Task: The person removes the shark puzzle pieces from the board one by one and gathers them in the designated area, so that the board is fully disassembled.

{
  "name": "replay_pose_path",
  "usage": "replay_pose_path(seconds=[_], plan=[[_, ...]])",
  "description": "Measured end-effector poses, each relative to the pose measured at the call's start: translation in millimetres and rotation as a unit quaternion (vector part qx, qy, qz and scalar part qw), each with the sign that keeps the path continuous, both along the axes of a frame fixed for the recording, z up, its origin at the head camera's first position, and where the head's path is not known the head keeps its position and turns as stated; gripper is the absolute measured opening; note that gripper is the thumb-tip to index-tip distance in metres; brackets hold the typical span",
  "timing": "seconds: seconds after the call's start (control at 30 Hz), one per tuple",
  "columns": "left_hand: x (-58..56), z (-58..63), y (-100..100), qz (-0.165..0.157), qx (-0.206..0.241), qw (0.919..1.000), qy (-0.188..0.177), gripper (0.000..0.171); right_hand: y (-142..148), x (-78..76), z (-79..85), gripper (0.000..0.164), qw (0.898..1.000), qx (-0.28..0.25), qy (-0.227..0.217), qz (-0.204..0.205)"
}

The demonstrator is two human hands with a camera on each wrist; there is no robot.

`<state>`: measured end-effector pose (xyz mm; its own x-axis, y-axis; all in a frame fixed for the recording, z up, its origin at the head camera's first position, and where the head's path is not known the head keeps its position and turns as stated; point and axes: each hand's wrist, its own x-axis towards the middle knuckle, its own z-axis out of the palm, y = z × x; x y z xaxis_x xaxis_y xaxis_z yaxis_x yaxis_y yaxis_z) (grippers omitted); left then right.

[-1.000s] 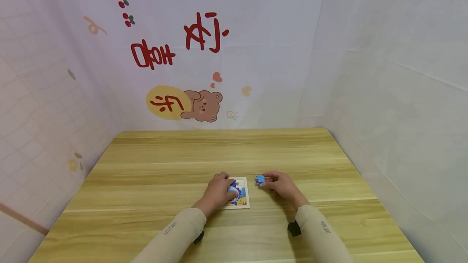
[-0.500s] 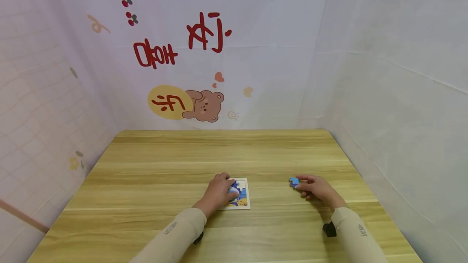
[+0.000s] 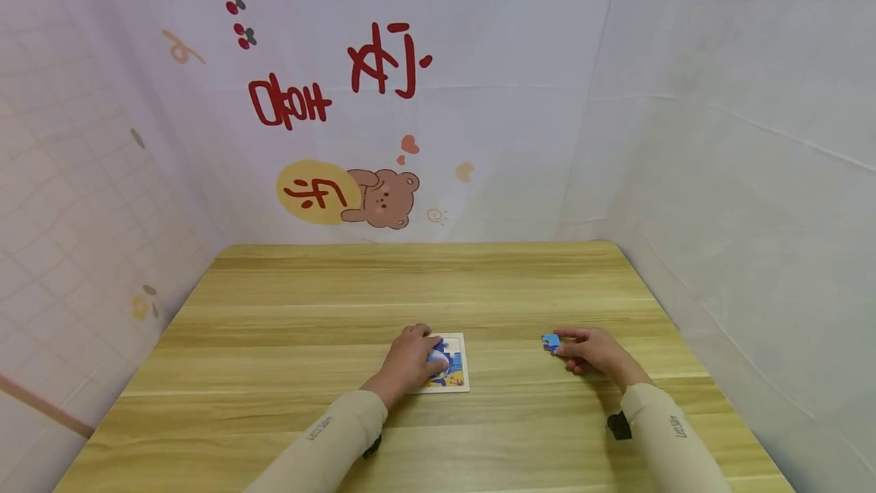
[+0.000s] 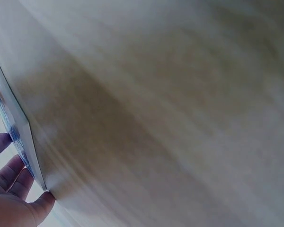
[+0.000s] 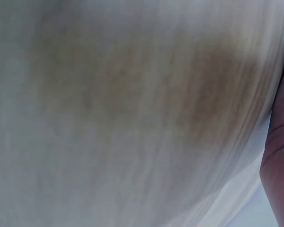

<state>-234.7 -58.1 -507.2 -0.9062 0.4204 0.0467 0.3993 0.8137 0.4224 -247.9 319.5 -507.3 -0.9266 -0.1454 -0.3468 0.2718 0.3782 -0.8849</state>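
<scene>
Right hand: fingers clamped on piece. Left hand: fingers apart on puzzle. I judge piece-handling in hand; next calls for controlled release.

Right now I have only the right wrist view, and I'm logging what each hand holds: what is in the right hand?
Observer: The right hand pinches a blue jigsaw piece.
Operator: And the left hand?
Observer: It rests on a white-framed jigsaw puzzle, covering part of the picture.
Operator: Is the piece touching that puzzle?
Observer: No, they are apart: the head view shows a stretch of wood-grain tabletop between them.
</scene>
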Motion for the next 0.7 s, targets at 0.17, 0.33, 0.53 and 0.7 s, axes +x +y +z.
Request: replay_pose_path(seconds=[0.17,0.33,0.53,0.7], plan=[[0.4,-0.3,-0.6,0.000,0.000,1.0000,0.001,0.051,-1.7,0.0,1.2,0.055,1.000,0.004,-0.005,0.001],[1.9,2.0,-1.3,0.000,-0.002,1.0000,0.000,0.052,-3.6,2.6,3.9,0.055,1.000,0.002,-0.003,0.000],[3.9,5.7,-1.9,0.001,-0.004,1.0000,0.000,0.052,-6.9,7.3,7.4,0.057,1.000,0.008,-0.006,-0.015],[4.7,6.2,-7.7,0.004,0.012,0.9999,0.009,0.052,-14.4,10.1,9.7,0.057,0.999,0.029,0.013,-0.023]])
